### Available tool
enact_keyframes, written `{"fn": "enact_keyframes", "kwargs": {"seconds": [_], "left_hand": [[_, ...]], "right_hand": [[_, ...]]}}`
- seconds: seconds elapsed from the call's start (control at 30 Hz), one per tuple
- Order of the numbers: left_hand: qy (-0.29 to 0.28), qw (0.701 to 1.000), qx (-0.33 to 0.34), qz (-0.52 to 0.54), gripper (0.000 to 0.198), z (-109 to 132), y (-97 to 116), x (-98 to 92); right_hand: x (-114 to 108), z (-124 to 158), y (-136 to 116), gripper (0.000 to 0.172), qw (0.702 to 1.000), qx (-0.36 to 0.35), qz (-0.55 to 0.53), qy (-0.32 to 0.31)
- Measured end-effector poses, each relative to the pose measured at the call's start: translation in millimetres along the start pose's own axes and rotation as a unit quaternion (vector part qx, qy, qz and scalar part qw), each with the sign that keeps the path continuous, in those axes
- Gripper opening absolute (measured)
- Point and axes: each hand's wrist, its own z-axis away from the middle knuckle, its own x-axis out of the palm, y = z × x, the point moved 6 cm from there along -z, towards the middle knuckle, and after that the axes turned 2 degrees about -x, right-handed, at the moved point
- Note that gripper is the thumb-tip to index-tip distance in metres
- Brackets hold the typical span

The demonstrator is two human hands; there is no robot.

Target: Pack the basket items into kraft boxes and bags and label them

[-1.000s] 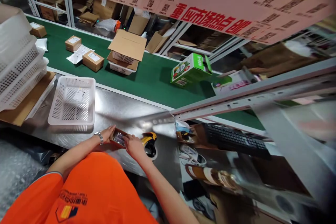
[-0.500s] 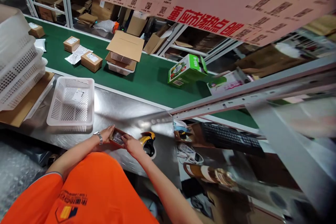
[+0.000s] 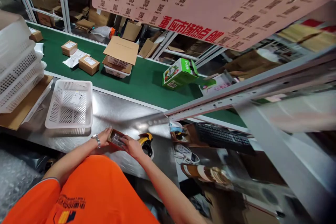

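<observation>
A small open cardboard box (image 3: 113,143) is held close to my body, over the front edge of the metal bench. My left hand (image 3: 105,137), with a metal watch on its wrist, grips the box's left end. Something in clear plastic (image 3: 118,139) lies inside; I cannot make out what it is. The fingers of my right hand (image 3: 132,146) are closed at the box's right end, on or against the clear plastic. Just right of that hand stands a yellow and black tape dispenser (image 3: 146,143). To the left sits a white perforated basket (image 3: 70,120) with a labelled slip (image 3: 77,98) in it.
Behind the bench runs a green conveyor (image 3: 147,87) carrying small cartons (image 3: 89,64), a cardboard-topped basket (image 3: 120,52) and a green box (image 3: 180,72). Stacked baskets (image 3: 18,73) stand left. A metal post (image 3: 204,106), keyboard (image 3: 224,138) and tape rolls (image 3: 204,173) are right.
The camera view has shifted slightly, moving most of the scene left. Both hands stay at the small box, and the right fingers have shifted a little over its contents.
</observation>
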Motion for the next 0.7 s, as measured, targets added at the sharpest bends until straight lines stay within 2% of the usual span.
{"fn": "enact_keyframes", "kwargs": {"seconds": [0.1,0.17,0.23,0.3,0.37,0.43,0.6,0.7], "left_hand": [[0.007,1.000,0.011,0.002,0.118,19,4,-2.6],[0.008,1.000,0.018,0.002,0.113,29,8,-3.5],[0.000,1.000,0.025,-0.004,0.109,35,15,-1.9],[-0.026,0.999,0.023,-0.026,0.108,37,23,3.8],[-0.058,0.996,-0.004,-0.064,0.103,35,30,11.4],[-0.066,0.992,-0.051,-0.099,0.092,32,35,14.3],[-0.018,0.987,-0.098,-0.122,0.054,17,45,-3.4],[0.029,0.985,-0.128,-0.115,0.043,6,42,-20.6]], "right_hand": [[-13,20,31,0.040,0.985,0.054,-0.127,0.106],[-8,30,51,0.045,0.958,0.115,-0.220,0.142],[10,30,61,0.049,0.926,0.166,-0.316,0.122],[34,21,59,0.049,0.893,0.200,-0.393,0.089],[54,8,52,0.048,0.866,0.222,-0.443,0.074],[67,-4,46,0.048,0.845,0.235,-0.474,0.074],[76,-11,46,0.053,0.801,0.252,-0.539,0.067],[71,-8,51,0.054,0.778,0.260,-0.571,0.038]]}}
